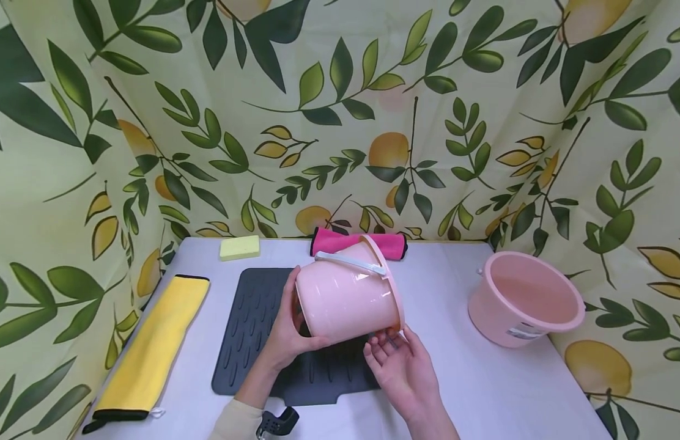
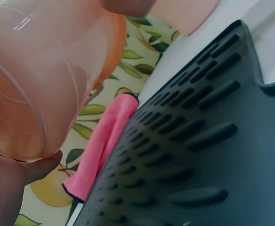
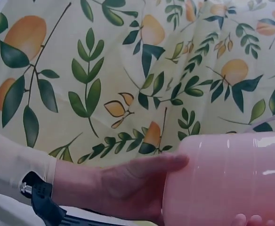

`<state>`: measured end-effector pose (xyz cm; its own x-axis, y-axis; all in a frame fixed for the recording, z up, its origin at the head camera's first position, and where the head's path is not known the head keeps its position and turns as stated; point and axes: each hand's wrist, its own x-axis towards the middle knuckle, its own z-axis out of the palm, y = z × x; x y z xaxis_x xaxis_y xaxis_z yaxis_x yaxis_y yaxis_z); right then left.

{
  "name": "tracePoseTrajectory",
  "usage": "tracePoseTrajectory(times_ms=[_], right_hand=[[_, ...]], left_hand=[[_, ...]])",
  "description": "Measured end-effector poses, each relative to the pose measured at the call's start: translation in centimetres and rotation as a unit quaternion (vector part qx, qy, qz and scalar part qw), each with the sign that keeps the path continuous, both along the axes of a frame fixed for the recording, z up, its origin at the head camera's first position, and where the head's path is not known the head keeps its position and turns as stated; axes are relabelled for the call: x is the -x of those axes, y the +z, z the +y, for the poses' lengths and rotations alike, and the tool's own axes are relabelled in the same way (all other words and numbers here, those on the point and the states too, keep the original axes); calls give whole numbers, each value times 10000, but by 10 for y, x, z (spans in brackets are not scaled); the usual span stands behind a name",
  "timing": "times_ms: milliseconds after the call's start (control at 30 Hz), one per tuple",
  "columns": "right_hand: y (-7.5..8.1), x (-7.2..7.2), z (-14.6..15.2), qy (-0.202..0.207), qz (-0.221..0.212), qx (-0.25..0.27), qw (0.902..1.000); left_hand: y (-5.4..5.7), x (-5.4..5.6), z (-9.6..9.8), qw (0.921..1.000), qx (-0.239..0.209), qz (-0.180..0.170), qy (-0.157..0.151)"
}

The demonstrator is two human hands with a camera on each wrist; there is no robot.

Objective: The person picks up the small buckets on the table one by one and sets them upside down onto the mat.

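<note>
A pink bucket (image 1: 348, 296) is held tilted on its side above the dark drying mat (image 1: 252, 330), its mouth toward the right and its pale handle (image 1: 351, 263) lying across the upper side. My left hand (image 1: 287, 327) grips it round the base, thumb along the lower side; the right wrist view shows this left hand (image 3: 128, 186) against the bucket's end (image 3: 222, 176). Palm up below the rim, my right hand (image 1: 403, 366) has loosely bent fingers, with fingertips (image 3: 255, 220) at the bucket's underside. In the left wrist view the bucket's base (image 2: 15, 108) faces the camera.
A second pink bucket (image 1: 516, 330) with a label stands upright at the right edge of the white table (image 1: 450, 275). A folded yellow cloth (image 1: 153, 348) lies at the left, a pale yellow sponge (image 1: 240, 248) at the back, and a rolled pink cloth (image 1: 334, 240) behind the held bucket.
</note>
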<state>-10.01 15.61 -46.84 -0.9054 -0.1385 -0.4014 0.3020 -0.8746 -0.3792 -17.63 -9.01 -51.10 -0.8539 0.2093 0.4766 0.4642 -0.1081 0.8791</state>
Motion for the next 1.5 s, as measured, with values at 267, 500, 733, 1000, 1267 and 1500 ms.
tracePoseTrajectory(times_ms=[267,500,733,1000,1267,1500], right_hand=[[-14,4,10,-158,28,16,9999],[-19,7,33,-627,-104,-46,9980],[-19,6,60,-1078,-115,168,9940],[-12,4,81,-1439,-169,464,9884],[-9,2,103,-1655,-180,1012,9808],[-11,-1,120,-1731,71,1400,9749]], left_hand=[[6,0,-21,9998,34,82,163],[8,-3,-54,9991,-69,27,429],[13,-4,-84,9983,-267,-51,508],[23,-13,-116,9948,-23,-217,993],[38,-22,-144,9854,772,-242,1499],[49,-29,-164,9698,1535,-60,1893]])
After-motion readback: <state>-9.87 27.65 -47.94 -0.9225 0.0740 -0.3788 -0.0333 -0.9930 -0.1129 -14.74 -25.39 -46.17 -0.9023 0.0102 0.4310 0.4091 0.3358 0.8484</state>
